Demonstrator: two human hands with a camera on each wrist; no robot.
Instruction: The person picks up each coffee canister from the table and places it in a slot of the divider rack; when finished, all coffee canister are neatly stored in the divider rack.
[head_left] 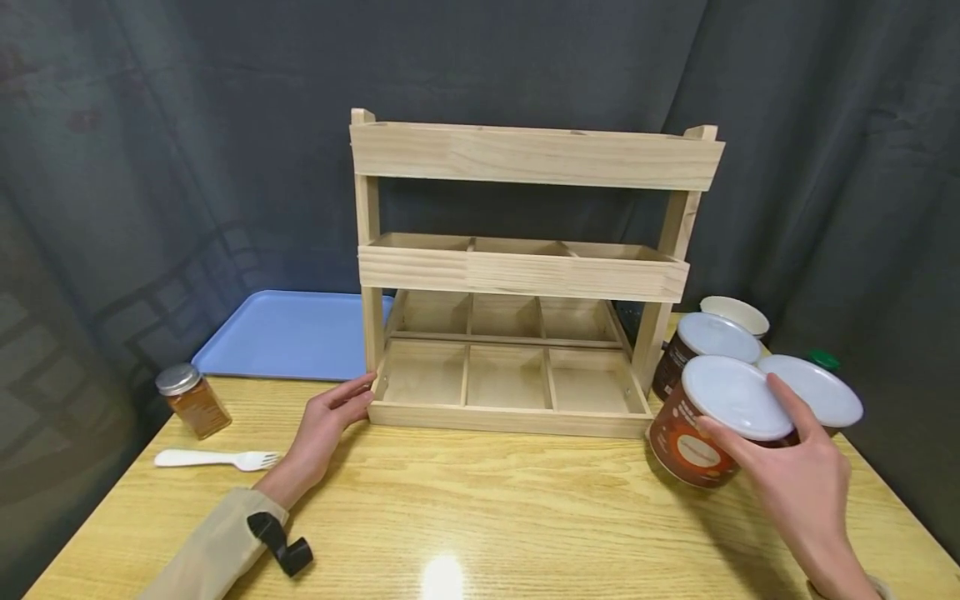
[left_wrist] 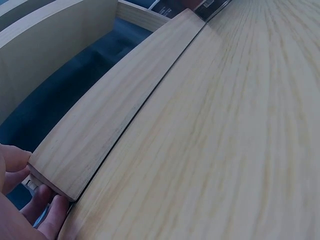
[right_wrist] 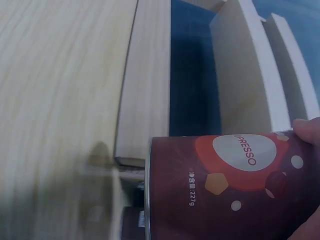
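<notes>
My right hand [head_left: 806, 475] grips a brown coffee can [head_left: 693, 442] by its upper rim, fingers and thumb spread across the white lid. The can is tilted, raised off the table beside the wooden rack's right front corner. In the right wrist view, the can [right_wrist: 225, 185] shows a red patch with a white oval, and only fingertips of the hand appear. At the left front corner of the three-tier wooden rack [head_left: 510, 419], my left hand [head_left: 326, 425] rests its fingers on the lower tray's side. The left wrist view shows those fingertips against the corner of the front board [left_wrist: 120, 110].
Behind the held can stand another lidded can [head_left: 716, 337], a white-lidded container [head_left: 813, 392], a cream bowl [head_left: 735, 315] and something with a green cap [head_left: 823, 360]. On the left are a blue tray [head_left: 288, 333], a spice jar [head_left: 193, 402] and a white fork [head_left: 217, 458].
</notes>
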